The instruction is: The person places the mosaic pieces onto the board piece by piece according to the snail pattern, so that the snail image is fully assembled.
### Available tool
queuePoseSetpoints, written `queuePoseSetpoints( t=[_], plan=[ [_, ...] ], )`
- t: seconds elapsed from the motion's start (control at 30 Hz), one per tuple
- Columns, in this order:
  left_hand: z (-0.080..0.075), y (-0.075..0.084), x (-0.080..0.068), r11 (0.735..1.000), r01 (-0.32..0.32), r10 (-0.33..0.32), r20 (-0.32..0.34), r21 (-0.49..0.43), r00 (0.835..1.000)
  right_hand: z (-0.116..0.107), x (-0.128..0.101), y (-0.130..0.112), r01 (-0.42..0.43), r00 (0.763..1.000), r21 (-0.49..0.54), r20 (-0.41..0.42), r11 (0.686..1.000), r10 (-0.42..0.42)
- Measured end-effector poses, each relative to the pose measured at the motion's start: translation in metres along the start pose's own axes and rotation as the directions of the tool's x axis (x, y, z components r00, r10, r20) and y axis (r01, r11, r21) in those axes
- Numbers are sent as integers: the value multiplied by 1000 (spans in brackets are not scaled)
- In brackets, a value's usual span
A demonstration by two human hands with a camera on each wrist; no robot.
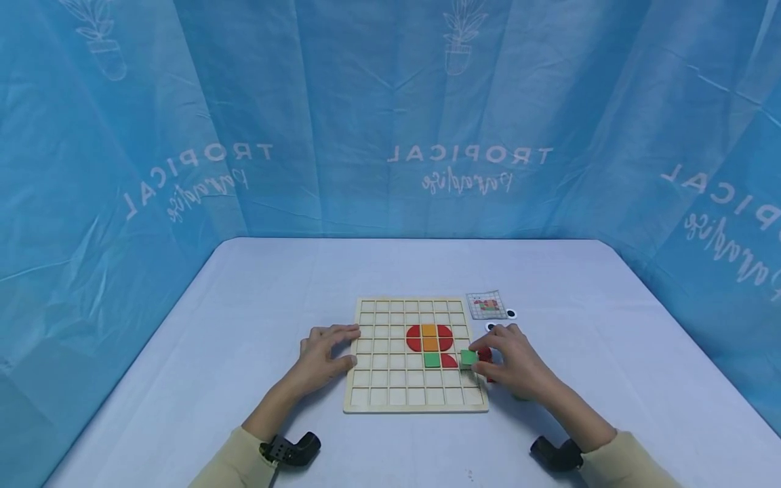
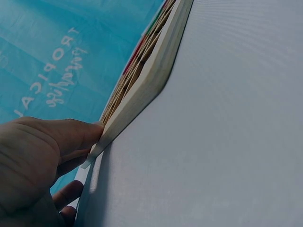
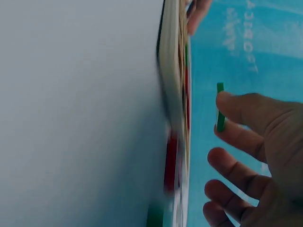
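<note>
Board (image 1: pixel 390 396): pale wooden grid tray, flat on the table (image 1: pixel 244 305), near the front edge and roughly midway between the left and right edges. Most cells bare.

Pieces set in the board: two red curved pieces (image 1: pixel 414 337) flanking an orange column (image 1: pixel 430 337) right of the board's centre; below these a green square (image 1: pixel 432 360) and a small red piece (image 1: pixel 449 361) beside it.

Green tile (image 1: pixel 468 358): square, thin. Pinched between thumb and forefinger of the right hand (image 1: pixel 515 366), held over the board's right edge, level with the row of the green square already laid. The right wrist view shows it edge-on, lifted clear of the board, not touching it.

Right hand: fingers curled round the green tile; the other fingers loosely bent. Loose red pieces (image 1: pixel 485 354) lie on the table just under and beside it, off the board's right edge.

Left hand (image 1: pixel 326 356): fingers fairly straight, holding nothing, resting against the board's left edge; fingertips touch the rim (image 2: pixel 142 94), seen close in the left wrist view.

Card (image 1: pixel 486 304): small gridded pattern sheet, on the table just off the board's far right corner. Two small black-and-white discs (image 1: pixel 510 314) lie by its near right corner.

Backdrop (image 1: pixel 390 115): blue printed cloth round the far and side edges of the table.
</note>
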State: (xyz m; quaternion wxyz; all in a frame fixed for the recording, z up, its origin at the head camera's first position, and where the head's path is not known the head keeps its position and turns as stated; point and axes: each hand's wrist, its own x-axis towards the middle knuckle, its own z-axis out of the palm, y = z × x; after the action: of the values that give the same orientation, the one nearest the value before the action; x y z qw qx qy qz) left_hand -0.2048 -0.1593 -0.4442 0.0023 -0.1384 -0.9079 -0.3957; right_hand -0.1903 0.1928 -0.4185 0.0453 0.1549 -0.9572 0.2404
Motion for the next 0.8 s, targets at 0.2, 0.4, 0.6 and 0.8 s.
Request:
queuePoseSetpoints(
  t=[0.2,0.4,0.6,0.8],
  plan=[
    [0,0,0,1000,5,-5,4,5,1000,23,17,-31,46,999,7,-25,999,-46],
    [0,0,0,1000,5,-5,4,4,1000,42,31,-50,93,995,-43,-39,995,-95],
    [0,1,1,1000,13,-13,9,2,1000,50,36,-63,96,995,-60,-24,994,-98],
    [1,1,1,1000,21,-21,7,6,1000,52,35,-67,74,997,-100,-25,992,-76]
  ],
)
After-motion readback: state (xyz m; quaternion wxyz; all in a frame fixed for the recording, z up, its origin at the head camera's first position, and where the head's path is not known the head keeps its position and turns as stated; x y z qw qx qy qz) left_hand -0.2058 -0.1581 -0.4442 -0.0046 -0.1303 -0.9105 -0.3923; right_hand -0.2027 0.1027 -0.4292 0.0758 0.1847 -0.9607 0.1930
